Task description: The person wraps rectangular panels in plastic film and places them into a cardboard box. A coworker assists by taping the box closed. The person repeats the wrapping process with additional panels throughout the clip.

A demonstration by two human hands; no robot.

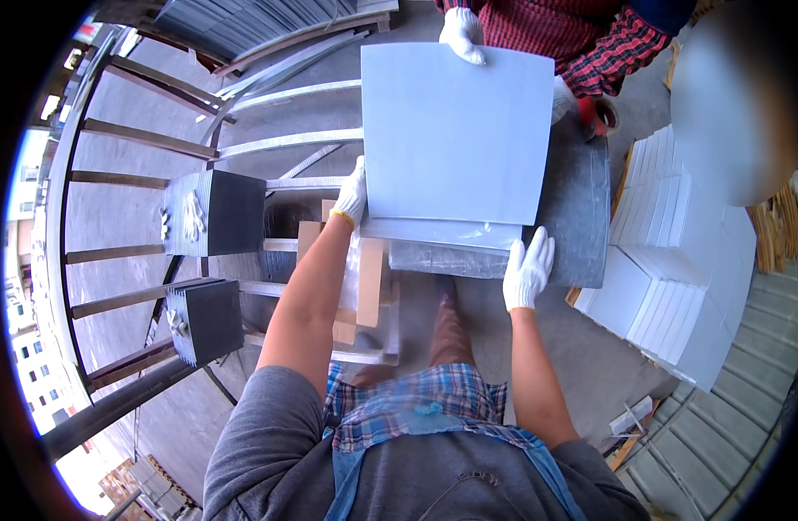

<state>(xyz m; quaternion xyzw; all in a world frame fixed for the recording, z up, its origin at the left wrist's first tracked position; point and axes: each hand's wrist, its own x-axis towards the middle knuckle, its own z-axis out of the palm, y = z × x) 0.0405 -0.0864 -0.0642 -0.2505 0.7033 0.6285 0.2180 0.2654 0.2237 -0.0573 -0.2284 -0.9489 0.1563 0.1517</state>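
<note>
- Large pale grey square tile (455, 130) lies flat atop a stack on the dark grey bench (581, 217), betw. us & a co-worker's gloved hand (461, 33) at far edge.
- Our left hand (352, 195), white glove, fingers closed on tile's left edge; right hand (527, 271) at near right corner, fingers together, resting, not clamped.
- We judge it stiff, heavy, brittle, smooth-faced: hold opp. edges, keep level.
- White tile stacks (676, 260) to the right.

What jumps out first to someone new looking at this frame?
The large pale grey tile at top centre, lying on a dark slab. The wearer's gloved left hand grips its left edge, the right hand is at its near right corner, and a co-worker's gloved hand holds the far edge. A stack of white tiles sits at right.
</note>
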